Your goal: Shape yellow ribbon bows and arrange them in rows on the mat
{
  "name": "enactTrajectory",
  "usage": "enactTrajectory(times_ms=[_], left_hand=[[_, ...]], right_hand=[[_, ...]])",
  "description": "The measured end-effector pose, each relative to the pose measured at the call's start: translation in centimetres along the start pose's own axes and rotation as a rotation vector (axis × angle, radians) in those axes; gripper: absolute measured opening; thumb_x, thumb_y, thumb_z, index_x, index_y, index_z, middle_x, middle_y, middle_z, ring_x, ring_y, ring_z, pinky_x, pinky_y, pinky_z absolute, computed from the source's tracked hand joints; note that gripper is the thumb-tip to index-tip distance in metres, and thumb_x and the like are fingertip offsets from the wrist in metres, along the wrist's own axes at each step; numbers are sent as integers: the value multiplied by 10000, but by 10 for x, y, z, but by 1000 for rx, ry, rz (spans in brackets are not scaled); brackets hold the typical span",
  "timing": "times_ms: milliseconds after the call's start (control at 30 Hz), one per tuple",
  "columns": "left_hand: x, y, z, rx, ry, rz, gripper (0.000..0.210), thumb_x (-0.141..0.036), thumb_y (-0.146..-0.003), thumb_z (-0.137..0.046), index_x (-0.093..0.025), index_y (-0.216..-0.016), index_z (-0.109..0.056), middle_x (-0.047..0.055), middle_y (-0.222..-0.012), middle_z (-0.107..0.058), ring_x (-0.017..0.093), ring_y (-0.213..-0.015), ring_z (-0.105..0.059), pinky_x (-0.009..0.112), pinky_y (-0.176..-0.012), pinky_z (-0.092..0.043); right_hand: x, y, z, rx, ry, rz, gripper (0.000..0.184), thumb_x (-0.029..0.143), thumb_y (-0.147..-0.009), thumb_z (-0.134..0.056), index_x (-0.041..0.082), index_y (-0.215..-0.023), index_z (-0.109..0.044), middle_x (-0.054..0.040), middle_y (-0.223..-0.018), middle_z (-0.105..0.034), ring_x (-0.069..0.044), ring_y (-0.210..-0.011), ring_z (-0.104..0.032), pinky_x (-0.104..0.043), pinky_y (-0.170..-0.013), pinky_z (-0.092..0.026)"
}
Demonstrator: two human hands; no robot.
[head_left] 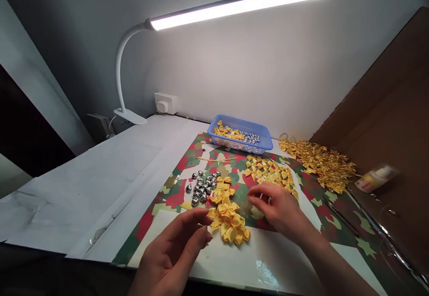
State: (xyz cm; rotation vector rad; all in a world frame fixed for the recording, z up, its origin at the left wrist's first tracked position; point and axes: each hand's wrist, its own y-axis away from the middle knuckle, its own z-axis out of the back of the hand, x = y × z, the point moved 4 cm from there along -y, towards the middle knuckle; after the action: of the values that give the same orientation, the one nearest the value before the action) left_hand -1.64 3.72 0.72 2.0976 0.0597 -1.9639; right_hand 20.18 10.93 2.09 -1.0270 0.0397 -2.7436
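Pose: left hand (169, 253) curled, fingers (189, 218) narrowly parted, near yellow bows (229, 224) | right hand (279, 206) bent inward, hold unclear

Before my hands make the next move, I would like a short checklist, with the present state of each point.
1. Light on the work: ok, the lamp is lit.
2. Yellow ribbon flowers within reach: ok, piled between the hands.
3. Silver bells in sight: ok, loosely grouped beside the flowers.
4. All yellow ribbon pieces in one group: not ok, small bows lie beyond the right hand.
5. Right fingertips free: cannot tell, too small.
6. Left hand free: cannot tell, fingers curled.
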Motion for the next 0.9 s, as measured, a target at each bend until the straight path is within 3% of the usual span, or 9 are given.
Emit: enactTrajectory(times_ms=[100, 200, 367, 700, 800, 900], left_hand=[[-1, 0, 0, 31, 13, -16, 284, -422, -693, -805, -277, -932, -753, 1, -932, -785, 237, -903, -711, 210, -759, -582], [-2, 3, -3, 36, 24, -21, 249, -392, -705, -801, -279, -923, -760, 0, -927, -781, 226, -857, -713, 210, -739, -580], [-4, 6, -4, -1, 26, -35, 242, -375, -711, -797, -271, -927, -762, 3, -912, -780, 213, -748, -717, 244, -741, -584], [4, -6, -6, 128, -13, -90, 186, -370, -783, -744, -261, -933, -753, 1, -853, -763, 198, -774, -700, 214, -718, -580], [7, -6, -13, 149, -1, -75, 180, -356, -798, -728, -254, -946, -741, -5, -859, -752, 195, -769, -700, 215, -700, -575], [6, -4, -16, 128, 5, -49, 166, -340, -800, -721, -243, -934, -739, -4, -867, -747, 206, -796, -704, 238, -729, -571]], right_hand=[[10, 18, -12, 34, -63, -4, 146, 254, -873, -587, 218, -881, -729, -25, -856, -729, -189, -745, -646, -297, -659, -461], [11, 16, -22, 7, -102, -41, 217, 262, -895, -530, 200, -998, -711, -64, -947, -744, -219, -805, -664, -313, -668, -469], [8, 1, -34, 1, -169, -42, 170, 182, -798, -595, 212, -908, -721, -14, -762, -739, -195, -703, -667, -285, -633, -478], [9, 21, -22, -199, -165, 54, 187, 232, -916, -499, 207, -1002, -662, -55, -926, -713, -201, -799, -648, -295, -673, -482], [7, 22, -24, -206, -91, 97, 212, 176, -906, -471, 201, -996, -662, -83, -956, -693, -249, -883, -629, -355, -753, -461], [1, 22, -26, -184, -40, 92, 204, 158, -912, -463, 198, -946, -660, -86, -894, -668, -257, -824, -619, -362, -706, -441]])
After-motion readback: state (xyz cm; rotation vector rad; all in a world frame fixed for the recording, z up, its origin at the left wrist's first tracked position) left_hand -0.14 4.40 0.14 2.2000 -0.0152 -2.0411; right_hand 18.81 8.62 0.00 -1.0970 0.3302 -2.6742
